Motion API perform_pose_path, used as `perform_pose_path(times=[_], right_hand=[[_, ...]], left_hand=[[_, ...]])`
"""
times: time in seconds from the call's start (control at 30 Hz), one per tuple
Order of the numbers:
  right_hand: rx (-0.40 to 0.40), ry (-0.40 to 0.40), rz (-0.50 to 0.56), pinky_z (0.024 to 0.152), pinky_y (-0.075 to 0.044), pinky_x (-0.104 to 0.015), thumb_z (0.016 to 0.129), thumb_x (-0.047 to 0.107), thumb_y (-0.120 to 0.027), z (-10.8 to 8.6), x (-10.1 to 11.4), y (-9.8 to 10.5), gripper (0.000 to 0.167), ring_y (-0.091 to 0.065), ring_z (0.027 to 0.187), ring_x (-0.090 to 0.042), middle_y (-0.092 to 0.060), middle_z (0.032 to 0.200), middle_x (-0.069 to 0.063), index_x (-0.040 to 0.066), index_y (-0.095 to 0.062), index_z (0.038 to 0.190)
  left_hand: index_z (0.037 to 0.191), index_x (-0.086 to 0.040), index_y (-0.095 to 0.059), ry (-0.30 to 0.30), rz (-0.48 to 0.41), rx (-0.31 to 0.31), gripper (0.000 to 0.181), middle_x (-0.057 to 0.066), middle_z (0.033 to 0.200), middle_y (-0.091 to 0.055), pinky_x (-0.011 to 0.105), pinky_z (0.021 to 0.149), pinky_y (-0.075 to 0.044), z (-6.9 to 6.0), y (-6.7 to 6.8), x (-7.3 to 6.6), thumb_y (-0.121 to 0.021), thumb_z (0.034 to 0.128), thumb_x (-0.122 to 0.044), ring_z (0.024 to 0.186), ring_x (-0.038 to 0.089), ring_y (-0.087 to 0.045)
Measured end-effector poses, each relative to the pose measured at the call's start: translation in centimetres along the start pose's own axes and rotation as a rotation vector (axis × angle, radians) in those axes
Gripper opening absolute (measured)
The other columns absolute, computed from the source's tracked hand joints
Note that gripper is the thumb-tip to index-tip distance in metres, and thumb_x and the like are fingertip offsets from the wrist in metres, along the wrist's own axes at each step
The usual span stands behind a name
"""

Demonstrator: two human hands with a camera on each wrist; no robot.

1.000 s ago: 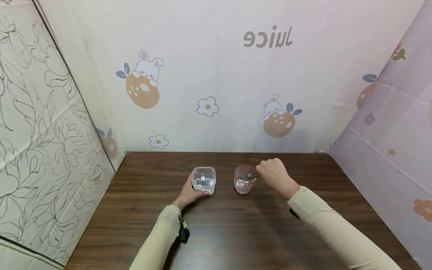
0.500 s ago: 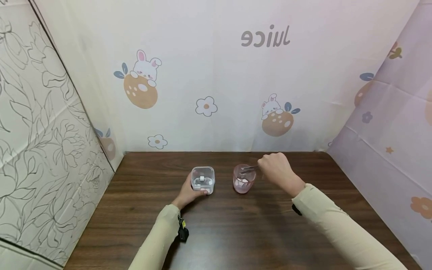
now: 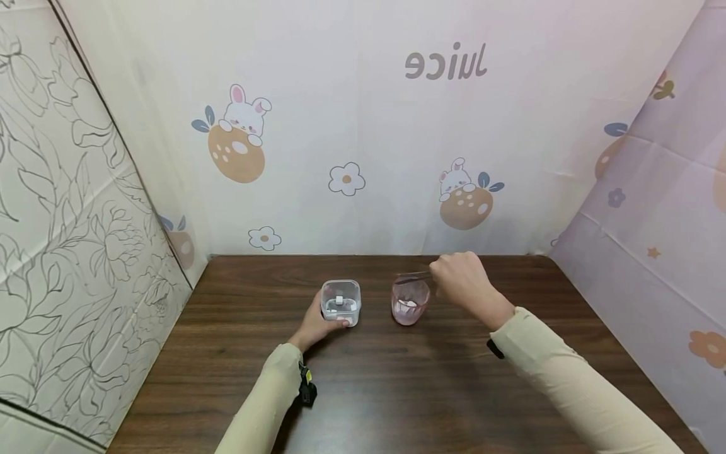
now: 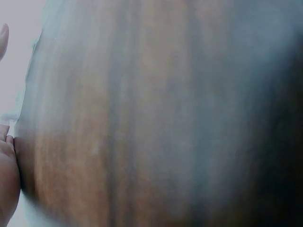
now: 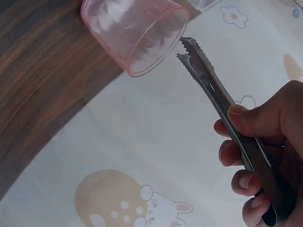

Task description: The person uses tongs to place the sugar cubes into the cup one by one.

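My right hand [image 3: 462, 282] grips metal tongs [image 5: 222, 111] with serrated tips, thumb on one side and fingers curled on the other. The tongs' tips lie just above the rim of a pink see-through cup [image 3: 409, 302], holding nothing that I can see. White pieces [image 3: 406, 306] lie inside the cup. Left of it stands a clear square container [image 3: 341, 304] with several small white cubes in it. My left hand [image 3: 317, 323] holds that container, its thumb along the near side and its fingers mostly hidden. The left wrist view is mostly blurred wood.
Both vessels stand on a dark brown wooden table [image 3: 363, 391], towards its back edge. A white patterned cloth [image 3: 363, 126] hangs directly behind the table, with further cloths on both sides.
The tongs have risen from inside the cup to above its rim, and my right hand has lifted slightly with them. My left hand and the container have stayed in place.
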State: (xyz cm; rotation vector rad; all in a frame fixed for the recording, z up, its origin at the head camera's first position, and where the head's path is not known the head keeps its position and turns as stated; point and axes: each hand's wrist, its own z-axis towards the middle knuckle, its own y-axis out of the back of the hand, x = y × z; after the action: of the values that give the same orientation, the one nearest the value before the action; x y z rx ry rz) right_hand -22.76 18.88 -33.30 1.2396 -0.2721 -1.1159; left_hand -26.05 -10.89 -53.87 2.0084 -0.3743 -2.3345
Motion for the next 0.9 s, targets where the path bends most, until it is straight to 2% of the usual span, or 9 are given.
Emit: perform_pose_path(times=[0.2, 0.43, 0.5, 0.6, 0.73, 0.9], right_hand=[[-0.053, 0.024, 0.011, 0.033, -0.029, -0.032, 0.062, -0.002, -0.064, 0.5, 0.8, 0.2, 0.041, -0.024, 0.045, -0.011, -0.028, 0.045, 0.004, 0.017, -0.032, 0.045], [-0.043, 0.036, 0.014, 0.036, -0.025, -0.029, 0.065, -0.011, -0.057, 1.1, 1.7, 0.3, 0.042, -0.019, 0.049, -0.011, -0.025, 0.047, 0.005, 0.017, -0.032, 0.046], [-0.031, 0.039, 0.018, 0.037, -0.025, -0.029, 0.064, -0.011, -0.056, 1.4, 1.9, 0.2, 0.041, -0.019, 0.05, -0.012, -0.025, 0.048, 0.005, 0.017, -0.031, 0.046], [-0.023, 0.045, 0.023, 0.037, -0.023, -0.028, 0.064, -0.009, -0.057, 1.8, 2.2, -0.1, 0.042, -0.018, 0.05, -0.012, -0.024, 0.049, 0.005, 0.018, -0.029, 0.048], [-0.042, 0.051, 0.039, 0.039, -0.02, -0.028, 0.065, -0.007, -0.059, 2.3, 2.7, -0.3, 0.046, -0.016, 0.052, -0.012, -0.02, 0.052, 0.006, 0.018, -0.024, 0.05], [-0.056, 0.063, 0.06, 0.04, -0.019, -0.028, 0.064, -0.003, -0.06, 2.8, 3.5, -0.5, 0.045, -0.016, 0.052, -0.012, -0.018, 0.052, 0.006, 0.019, -0.024, 0.049]], left_hand=[[0.145, -0.003, -0.03, -0.006, 0.008, 0.002, 0.098, 0.021, 0.135, -0.047, 0.047, 0.103, -0.031, -0.1, 0.0, -0.1, -0.086, 0.0655, -0.003, 0.122, 0.034, -0.044], [0.142, 0.009, -0.029, -0.045, -0.075, 0.019, 0.094, 0.032, 0.132, -0.044, 0.055, 0.103, -0.029, -0.9, 0.5, -2.6, -0.084, 0.0653, 0.003, 0.12, 0.046, -0.042], [0.142, 0.01, -0.029, -0.049, -0.077, 0.018, 0.094, 0.033, 0.132, -0.044, 0.056, 0.103, -0.029, -0.9, 0.5, -2.8, -0.083, 0.0653, 0.004, 0.12, 0.046, -0.042], [0.142, 0.007, -0.03, -0.043, -0.055, 0.008, 0.094, 0.03, 0.132, -0.046, 0.054, 0.103, -0.03, -0.6, 0.5, -2.4, -0.084, 0.0653, 0.002, 0.12, 0.043, -0.043], [0.143, 0.0, -0.032, -0.024, -0.018, -0.008, 0.095, 0.022, 0.132, -0.049, 0.048, 0.103, -0.032, -0.1, 0.2, -0.9, -0.086, 0.065, -0.002, 0.119, 0.035, -0.046], [0.144, -0.001, -0.031, -0.025, -0.013, -0.008, 0.097, 0.021, 0.13, -0.05, 0.048, 0.101, -0.034, 0.0, -0.1, -0.1, -0.086, 0.0644, -0.002, 0.117, 0.035, -0.047]])
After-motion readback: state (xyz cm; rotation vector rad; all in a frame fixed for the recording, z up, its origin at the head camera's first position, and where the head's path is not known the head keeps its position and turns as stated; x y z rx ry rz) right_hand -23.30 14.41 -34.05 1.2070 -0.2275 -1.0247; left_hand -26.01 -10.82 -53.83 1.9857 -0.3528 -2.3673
